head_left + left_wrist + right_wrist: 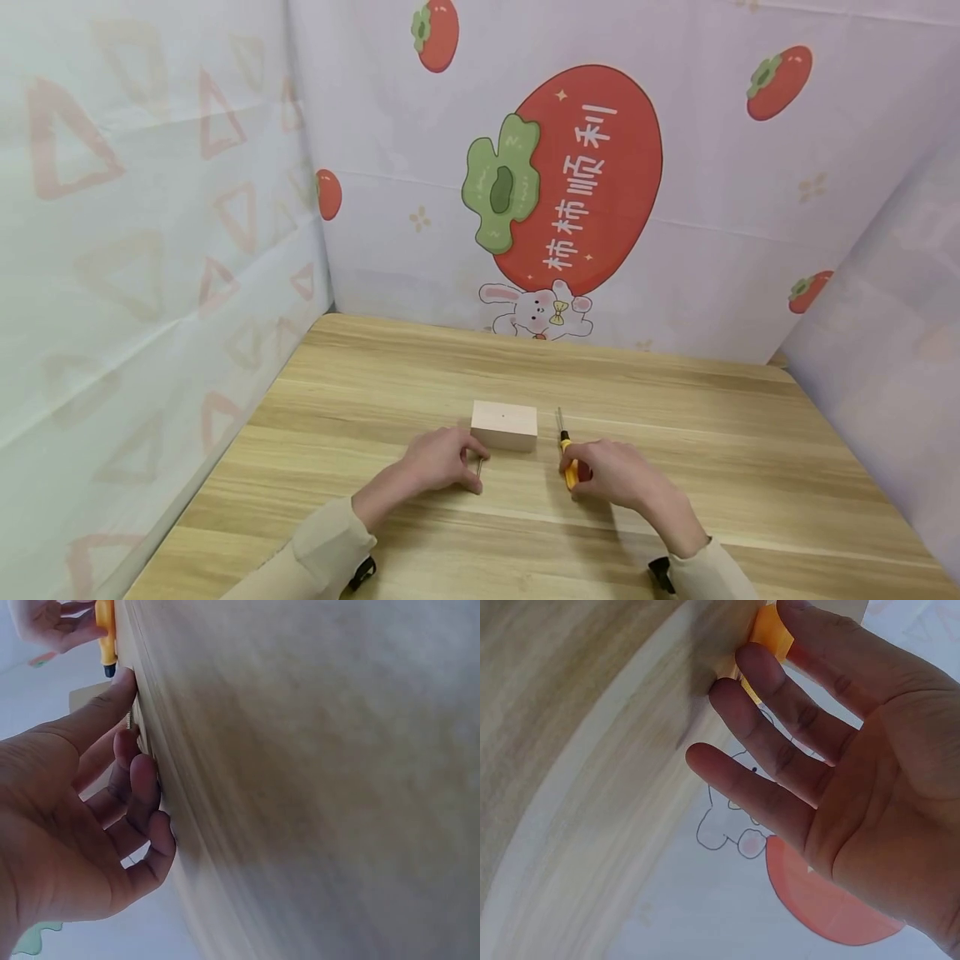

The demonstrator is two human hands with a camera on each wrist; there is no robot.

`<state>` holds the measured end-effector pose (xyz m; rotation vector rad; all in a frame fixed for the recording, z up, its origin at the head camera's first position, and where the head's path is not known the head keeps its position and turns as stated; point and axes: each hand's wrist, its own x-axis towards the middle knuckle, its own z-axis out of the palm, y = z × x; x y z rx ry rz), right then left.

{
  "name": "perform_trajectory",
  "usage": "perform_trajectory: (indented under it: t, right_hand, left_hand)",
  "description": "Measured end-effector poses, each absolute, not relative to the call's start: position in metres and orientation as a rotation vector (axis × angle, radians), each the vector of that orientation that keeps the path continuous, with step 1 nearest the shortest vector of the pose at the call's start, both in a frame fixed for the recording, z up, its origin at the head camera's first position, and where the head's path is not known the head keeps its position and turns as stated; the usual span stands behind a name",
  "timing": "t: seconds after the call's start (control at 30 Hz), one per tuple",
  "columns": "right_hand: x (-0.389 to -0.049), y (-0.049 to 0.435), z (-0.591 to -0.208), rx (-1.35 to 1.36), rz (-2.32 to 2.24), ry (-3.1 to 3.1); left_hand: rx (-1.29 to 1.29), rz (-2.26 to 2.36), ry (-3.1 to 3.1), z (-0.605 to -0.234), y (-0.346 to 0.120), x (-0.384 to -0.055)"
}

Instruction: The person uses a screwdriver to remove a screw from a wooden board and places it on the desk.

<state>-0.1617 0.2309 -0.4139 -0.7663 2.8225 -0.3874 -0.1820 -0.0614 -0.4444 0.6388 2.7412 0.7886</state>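
A pale wooden block (504, 425) with a small dark hole in its top lies on the table. Close to its front left corner, my left hand (444, 460) pinches a thin metal screw (480, 468) between thumb and index finger, low at the tabletop. The screw's thread (129, 720) shows in the left wrist view, partly covered by the fingers. Right of the block, a screwdriver (570, 473) with a yellow handle and black collar points away from me. My right hand (617, 473) grips its handle with thumb and index finger, the other fingers (742, 784) loosely extended.
The wood-grain table (420, 542) carries the block and the tools. A white printed cloth (390, 258) stands along its back edge, with further cloth walls at left (172, 333) and right (892, 367).
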Motion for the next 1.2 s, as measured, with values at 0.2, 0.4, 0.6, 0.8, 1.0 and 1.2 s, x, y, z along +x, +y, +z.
perform_trajectory:
  t: [0.2,0.4,0.6,0.8,1.0,1.2]
  right_hand:
    - [-0.161,0.231,-0.412,-0.747,-0.409,2.805]
    - [-0.160,0.232,-0.407,-0.758,-0.402,2.817]
    - [-0.161,0.235,-0.402,-0.778,-0.396,2.891]
    - [-0.164,0.235,-0.402,-0.840,-0.367,3.020]
    - [-0.170,0.232,-0.401,-0.842,-0.425,3.114]
    - [-0.178,0.229,-0.401,-0.857,-0.494,3.297]
  left_hand:
    - [0.666,0.768,2.744,-0.441,-0.061,-0.179]
    - [0.703,0.856,2.715,-0.443,-0.068,-0.183]
    - [0.701,0.972,2.708,-0.435,-0.078,-0.189]
    - [0.700,0.993,2.785,-0.415,-0.086,-0.193]
    - [0.743,0.890,2.973,-0.405,-0.091,-0.203]
    - [0.930,0.445,3.334,-0.407,-0.098,-0.214]
